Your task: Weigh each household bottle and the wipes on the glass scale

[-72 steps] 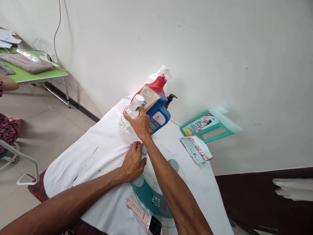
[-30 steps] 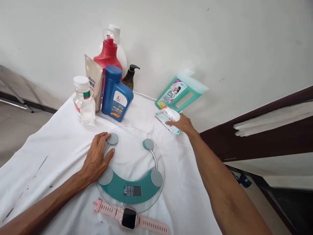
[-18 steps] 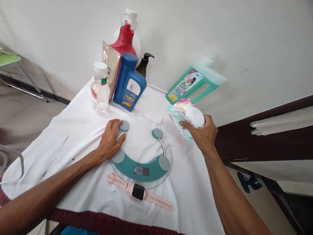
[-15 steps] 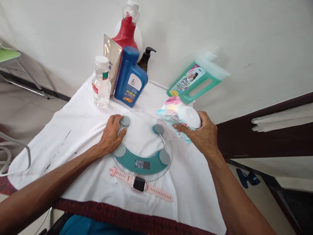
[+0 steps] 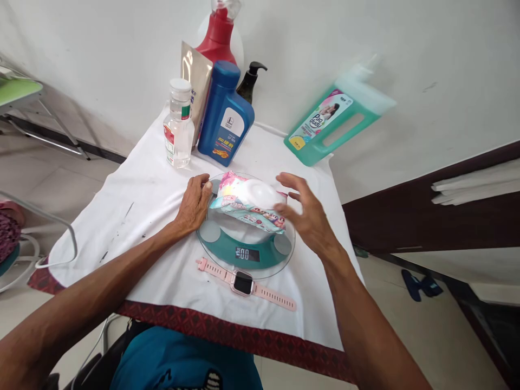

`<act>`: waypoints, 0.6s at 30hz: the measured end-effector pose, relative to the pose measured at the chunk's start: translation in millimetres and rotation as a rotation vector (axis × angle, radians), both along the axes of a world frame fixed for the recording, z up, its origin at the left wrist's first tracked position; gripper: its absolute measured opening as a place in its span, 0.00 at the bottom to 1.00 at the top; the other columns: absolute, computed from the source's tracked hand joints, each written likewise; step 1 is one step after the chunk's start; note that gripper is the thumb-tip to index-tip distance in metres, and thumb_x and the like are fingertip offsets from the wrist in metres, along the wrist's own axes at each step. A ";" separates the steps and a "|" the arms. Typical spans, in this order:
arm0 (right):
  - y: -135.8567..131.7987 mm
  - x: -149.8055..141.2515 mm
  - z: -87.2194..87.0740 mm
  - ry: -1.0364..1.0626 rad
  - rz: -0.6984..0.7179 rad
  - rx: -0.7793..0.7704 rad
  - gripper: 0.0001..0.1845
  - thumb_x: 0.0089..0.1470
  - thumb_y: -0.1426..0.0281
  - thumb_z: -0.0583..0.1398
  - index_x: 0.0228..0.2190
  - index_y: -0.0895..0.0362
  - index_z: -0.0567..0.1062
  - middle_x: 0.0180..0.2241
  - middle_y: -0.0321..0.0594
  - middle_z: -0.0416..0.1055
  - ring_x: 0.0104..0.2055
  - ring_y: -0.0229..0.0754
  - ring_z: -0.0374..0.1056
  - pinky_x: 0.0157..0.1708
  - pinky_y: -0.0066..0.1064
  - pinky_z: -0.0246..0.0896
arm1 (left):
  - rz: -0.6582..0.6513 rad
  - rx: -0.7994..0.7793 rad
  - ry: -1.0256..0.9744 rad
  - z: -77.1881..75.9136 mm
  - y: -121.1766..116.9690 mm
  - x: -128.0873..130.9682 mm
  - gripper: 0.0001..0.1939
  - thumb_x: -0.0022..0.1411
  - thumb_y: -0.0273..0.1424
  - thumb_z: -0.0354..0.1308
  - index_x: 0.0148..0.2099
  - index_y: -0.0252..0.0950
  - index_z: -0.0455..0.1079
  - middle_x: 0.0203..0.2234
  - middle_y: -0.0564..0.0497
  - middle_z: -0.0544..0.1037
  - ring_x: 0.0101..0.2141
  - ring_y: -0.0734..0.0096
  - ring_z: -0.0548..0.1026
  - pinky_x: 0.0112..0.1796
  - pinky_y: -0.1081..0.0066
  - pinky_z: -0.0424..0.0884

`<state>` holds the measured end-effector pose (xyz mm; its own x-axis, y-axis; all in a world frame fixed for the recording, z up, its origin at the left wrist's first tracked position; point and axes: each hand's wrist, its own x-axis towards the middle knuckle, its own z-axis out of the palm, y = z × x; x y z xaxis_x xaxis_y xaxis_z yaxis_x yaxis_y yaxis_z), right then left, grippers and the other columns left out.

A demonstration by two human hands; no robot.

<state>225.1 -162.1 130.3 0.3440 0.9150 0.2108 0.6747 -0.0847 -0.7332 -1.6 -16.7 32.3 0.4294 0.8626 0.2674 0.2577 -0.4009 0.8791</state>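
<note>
A pink and teal pack of wet wipes (image 5: 247, 203) with a white lid lies on the round glass scale (image 5: 227, 246), across its far half. The scale's display reads 0.0. My right hand (image 5: 305, 214) is at the pack's right end, thumb and fingers spread apart, with no grip on it. At the scale's left edge rests my left hand (image 5: 195, 203), its fingers loosely extended and nothing in it. A pink-strapped smartwatch (image 5: 242, 283) lies flat just in front of the scale.
Behind the scale stand a clear bottle (image 5: 179, 127), a blue bottle (image 5: 226, 116), a beige pouch (image 5: 195, 81), a red bottle (image 5: 218, 40) and a dark pump bottle (image 5: 248, 84). A green detergent jug (image 5: 320, 130) stands at the back right. White cloth (image 5: 134, 222) covers the table.
The wipes pack has moved left from beside the scale onto its glass. My right hand has let go of it and spread its fingers. My left hand stays at the scale's edge.
</note>
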 end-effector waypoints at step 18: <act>-50.5 23.1 -82.3 0.268 -0.714 0.353 0.35 0.64 0.38 0.54 0.24 0.54 0.75 0.20 0.37 0.67 0.23 0.42 0.66 0.29 0.37 0.62 | -0.041 0.057 0.118 3.1 -1.6 -1.4 0.36 0.78 0.60 0.38 0.63 0.36 0.66 0.58 0.35 0.74 0.56 0.53 0.76 0.61 0.46 0.73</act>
<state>248.1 -212.6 48.0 0.8945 0.3543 0.2728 0.3457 -0.1609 -0.9245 -3.0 -18.2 35.4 0.4955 0.8283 0.2614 0.3404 -0.4621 0.8189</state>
